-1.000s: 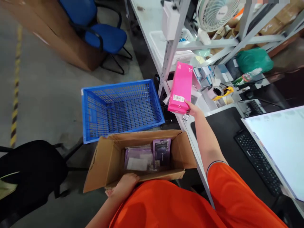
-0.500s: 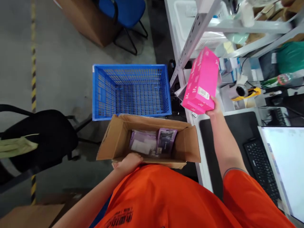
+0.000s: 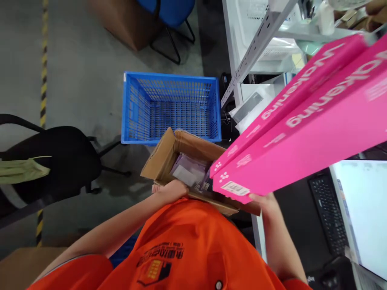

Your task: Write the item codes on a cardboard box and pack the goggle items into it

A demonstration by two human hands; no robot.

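Observation:
My right hand grips the near lower end of a bright pink box with white "Wakening" lettering and a barcode label. The box is raised close to the camera and covers part of the desk and the right end of an open cardboard box. My left hand is closed over the near wall of that cardboard box, which sits against my body, tilted. Flat packs in purple and clear wrapping lie inside it; their right part is hidden by the pink box.
A blue plastic crate stands just beyond the cardboard box. A black chair is at left. On the right are a white shelf post, a desk with a keyboard and a bright screen.
The pink box has come from over the desk toward me and the camera, now looking much larger. The cardboard box has turned and tilted, its left end rising, with my left hand still on it.

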